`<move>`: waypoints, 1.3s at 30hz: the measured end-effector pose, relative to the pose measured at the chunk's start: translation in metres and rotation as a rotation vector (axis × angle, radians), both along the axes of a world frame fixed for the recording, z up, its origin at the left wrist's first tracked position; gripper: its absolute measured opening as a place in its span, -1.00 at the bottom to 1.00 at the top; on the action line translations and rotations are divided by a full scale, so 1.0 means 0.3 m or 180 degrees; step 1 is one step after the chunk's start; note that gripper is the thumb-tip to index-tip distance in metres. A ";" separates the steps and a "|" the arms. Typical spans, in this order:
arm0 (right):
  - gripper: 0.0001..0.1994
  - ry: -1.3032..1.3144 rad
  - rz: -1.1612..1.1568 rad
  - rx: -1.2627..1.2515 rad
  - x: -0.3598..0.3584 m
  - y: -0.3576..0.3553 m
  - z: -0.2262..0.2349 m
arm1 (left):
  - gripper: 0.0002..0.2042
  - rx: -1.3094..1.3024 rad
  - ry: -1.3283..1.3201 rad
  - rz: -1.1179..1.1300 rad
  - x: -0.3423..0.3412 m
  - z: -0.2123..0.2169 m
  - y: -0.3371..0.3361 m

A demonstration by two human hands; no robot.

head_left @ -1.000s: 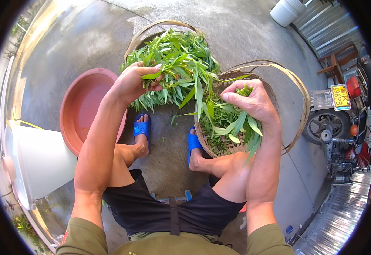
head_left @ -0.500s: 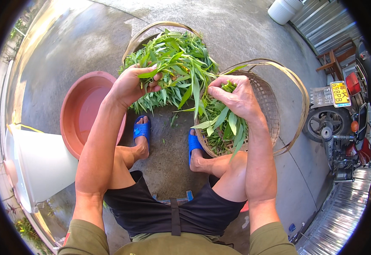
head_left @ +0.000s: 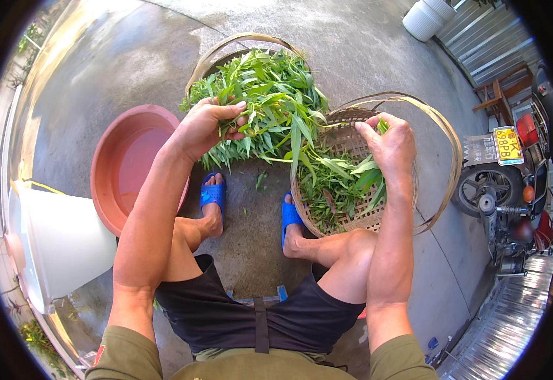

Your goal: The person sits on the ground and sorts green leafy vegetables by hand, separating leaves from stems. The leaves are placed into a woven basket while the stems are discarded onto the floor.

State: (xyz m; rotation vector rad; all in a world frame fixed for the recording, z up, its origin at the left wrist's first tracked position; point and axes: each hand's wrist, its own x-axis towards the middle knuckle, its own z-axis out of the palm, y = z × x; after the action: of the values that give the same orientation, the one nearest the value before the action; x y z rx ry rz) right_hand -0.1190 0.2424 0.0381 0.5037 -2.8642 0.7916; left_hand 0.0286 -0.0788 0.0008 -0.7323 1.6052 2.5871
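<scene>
A heap of leafy green stems, like water spinach [head_left: 238,79], fills a handled basket [head_left: 244,37] in front of me. My left hand [head_left: 216,126] closes around several stems at the heap's near side, thumb on top, and their leafy ends [head_left: 282,114] spread to the right. Over the woven bamboo basket [head_left: 346,118] at the right, my right hand [head_left: 395,147] is closed on a small bunch of the same stems [head_left: 370,177], whose leaves hang below the fist. More loose greens [head_left: 327,193] lie inside that basket, toward its left side.
A pink basin [head_left: 102,171] holding some water stands at the left, beside a white bucket lying tilted [head_left: 67,244]. My feet in blue slippers [head_left: 213,196] are between the basin and baskets. A motorcycle [head_left: 492,180] and a wooden stool [head_left: 501,95] stand at the far right.
My right hand has moved right and slightly up with its bunch, away from the left hand. The left hand has shifted slightly right, still holding its stems.
</scene>
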 end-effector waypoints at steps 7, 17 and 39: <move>-0.88 -0.0482 0.1372 -0.1559 0.082 -0.103 0.012 | -0.84 0.0022 0.0053 -0.0242 -0.002 0.003 0.018; -0.87 -0.0524 0.1048 -0.1100 0.089 -0.146 -0.021 | -0.82 0.0278 0.0226 -0.0596 -0.020 -0.017 0.027; -0.85 -0.1747 0.0689 -0.2849 -0.069 0.008 -0.006 | -0.77 0.0235 0.0291 -0.0443 -0.001 -0.004 0.029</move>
State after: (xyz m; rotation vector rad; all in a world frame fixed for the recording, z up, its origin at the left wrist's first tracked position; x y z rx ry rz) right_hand -0.1397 0.2447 0.0363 0.5061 -2.4467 2.3659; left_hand 0.0282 -0.0700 -0.0005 -0.4861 1.5140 2.5983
